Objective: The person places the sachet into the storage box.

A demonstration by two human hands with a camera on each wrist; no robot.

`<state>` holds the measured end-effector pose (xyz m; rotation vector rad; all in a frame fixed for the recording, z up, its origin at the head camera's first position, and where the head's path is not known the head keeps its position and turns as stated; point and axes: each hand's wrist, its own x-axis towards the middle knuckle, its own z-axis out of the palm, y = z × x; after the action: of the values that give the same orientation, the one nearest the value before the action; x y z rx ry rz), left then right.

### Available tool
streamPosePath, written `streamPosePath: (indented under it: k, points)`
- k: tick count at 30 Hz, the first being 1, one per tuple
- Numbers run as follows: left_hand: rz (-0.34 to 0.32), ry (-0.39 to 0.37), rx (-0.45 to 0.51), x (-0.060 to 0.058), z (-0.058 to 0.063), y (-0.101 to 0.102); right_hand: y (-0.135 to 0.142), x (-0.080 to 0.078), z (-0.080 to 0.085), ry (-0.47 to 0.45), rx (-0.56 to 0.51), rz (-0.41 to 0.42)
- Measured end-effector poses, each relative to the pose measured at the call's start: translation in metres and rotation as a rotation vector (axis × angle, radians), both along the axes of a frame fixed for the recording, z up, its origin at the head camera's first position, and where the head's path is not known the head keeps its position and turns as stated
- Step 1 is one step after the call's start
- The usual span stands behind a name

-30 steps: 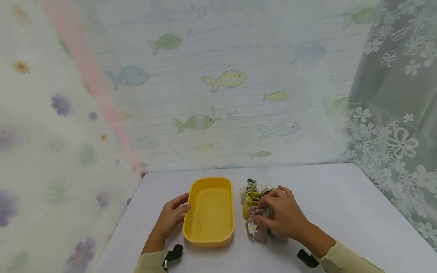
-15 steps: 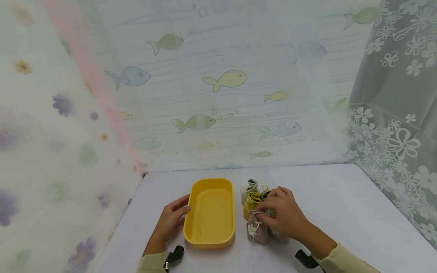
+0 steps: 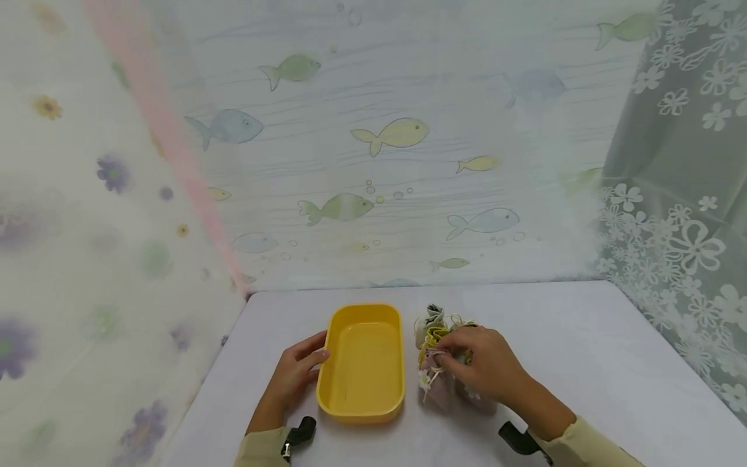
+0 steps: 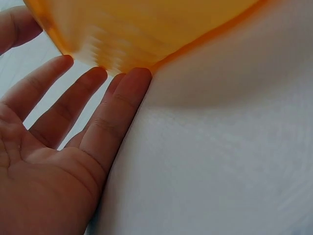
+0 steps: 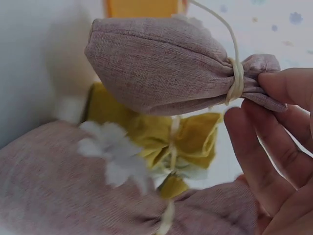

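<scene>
My right hand (image 3: 493, 363) pinches the gathered neck of a dusty-pink drawstring pouch (image 5: 156, 63) between thumb and fingers. In the right wrist view it hangs sideways above the others, a cream cord tied round its neck. Below it lies a second pink pouch (image 5: 58, 181) with a white flower, beside a mustard-yellow pouch (image 5: 190, 137). My left hand (image 3: 292, 373) rests against the left side of a yellow tray (image 3: 362, 415), thumb at the rim. Its straight fingertips touch the tray's outer wall in the left wrist view.
A pale pouch (image 3: 433, 318) with a dark green lining stands at the back of the pouch group, right of the tray. White cloth covers the table (image 3: 525, 311). A fish-printed curtain (image 3: 385, 194) hangs behind, with flowered curtains at both sides.
My right hand has closed its fingertips on the pink pouch's neck and raised it a little from the group. My left hand has stayed at the tray.
</scene>
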<state>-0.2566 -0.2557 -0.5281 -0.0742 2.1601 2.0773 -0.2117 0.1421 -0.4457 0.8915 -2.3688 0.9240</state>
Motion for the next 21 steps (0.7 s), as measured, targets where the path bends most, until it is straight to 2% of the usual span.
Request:
streamPosePath:
  k: [10,16,21]
  points:
    - [0.013,0.015,-0.012,-0.001,0.003,0.003,-0.012,-0.002,0.01,-0.045,-0.088,0.013]
    - [0.022,0.056,0.006,0.001,0.007,0.007,-0.017,-0.004,0.021,-0.047,-0.126,0.029]
    - [0.017,0.073,-0.021,0.002,0.007,0.007,-0.023,-0.007,0.027,-0.052,-0.145,0.025]
